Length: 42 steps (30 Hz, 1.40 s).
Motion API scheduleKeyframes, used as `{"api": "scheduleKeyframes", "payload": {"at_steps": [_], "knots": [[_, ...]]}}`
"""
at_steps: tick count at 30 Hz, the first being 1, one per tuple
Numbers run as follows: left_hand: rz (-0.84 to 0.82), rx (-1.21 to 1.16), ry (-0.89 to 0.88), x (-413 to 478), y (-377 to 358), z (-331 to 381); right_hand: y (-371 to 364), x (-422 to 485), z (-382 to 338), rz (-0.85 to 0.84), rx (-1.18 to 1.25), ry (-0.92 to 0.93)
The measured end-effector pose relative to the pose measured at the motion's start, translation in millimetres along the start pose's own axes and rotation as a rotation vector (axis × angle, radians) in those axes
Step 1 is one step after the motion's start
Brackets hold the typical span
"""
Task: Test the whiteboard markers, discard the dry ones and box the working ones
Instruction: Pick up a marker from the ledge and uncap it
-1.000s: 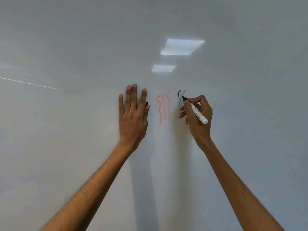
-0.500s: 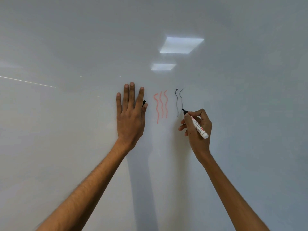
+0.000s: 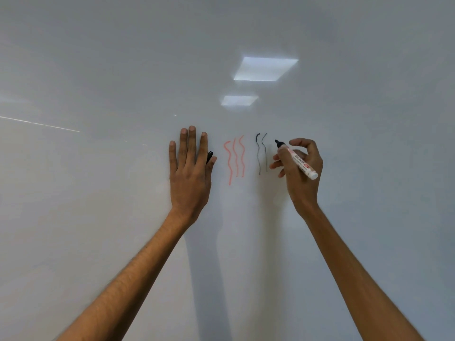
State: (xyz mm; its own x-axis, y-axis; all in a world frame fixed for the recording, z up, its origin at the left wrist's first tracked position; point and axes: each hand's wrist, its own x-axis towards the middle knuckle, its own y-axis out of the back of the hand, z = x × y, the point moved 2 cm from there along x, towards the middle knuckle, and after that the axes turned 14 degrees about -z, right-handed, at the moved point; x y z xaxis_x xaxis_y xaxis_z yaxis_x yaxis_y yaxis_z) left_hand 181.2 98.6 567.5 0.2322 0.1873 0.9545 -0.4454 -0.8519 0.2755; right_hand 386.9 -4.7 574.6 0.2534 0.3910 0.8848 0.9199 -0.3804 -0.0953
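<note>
Pointing its black tip up and to the left, a white-barrelled marker point(image 3: 296, 160) sits near the middle of the whiteboard point(image 3: 98, 70), the tip just right of two wavy black lines point(image 3: 261, 153); whether the tip touches the board cannot be told. The right hand point(image 3: 299, 168) is closed around the barrel, thumb and fingers pinching it near the tip. Left of the black lines stand three wavy red lines point(image 3: 235, 157). Beyond them the left hand point(image 3: 190, 168) lies flat on the board, fingers straight and pointing up, with a small black cap point(image 3: 209, 156) tucked between thumb and forefinger. Two pale ceiling-light reflections point(image 3: 264, 69) show on the board above.
</note>
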Motion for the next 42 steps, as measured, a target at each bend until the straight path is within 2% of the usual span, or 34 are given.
{"api": "scheduleKeyframes", "payload": {"at_steps": [11, 29, 38, 42], "knots": [[0.024, 0.039, 0.000, 0, -2, -1, -6, 16, 3, -0.027, 0.014, 0.010], [0.053, 0.018, -0.012, -3, -4, -1, 10, -25, 21, -0.019, -0.016, -0.056], [0.116, -0.070, -0.040, -4, -6, -1, 16, -48, 31, -0.026, -0.021, -0.120], [0.124, -0.207, -0.061, -6, -4, -1, 18, -55, 28, -0.048, -0.008, -0.156]]}}
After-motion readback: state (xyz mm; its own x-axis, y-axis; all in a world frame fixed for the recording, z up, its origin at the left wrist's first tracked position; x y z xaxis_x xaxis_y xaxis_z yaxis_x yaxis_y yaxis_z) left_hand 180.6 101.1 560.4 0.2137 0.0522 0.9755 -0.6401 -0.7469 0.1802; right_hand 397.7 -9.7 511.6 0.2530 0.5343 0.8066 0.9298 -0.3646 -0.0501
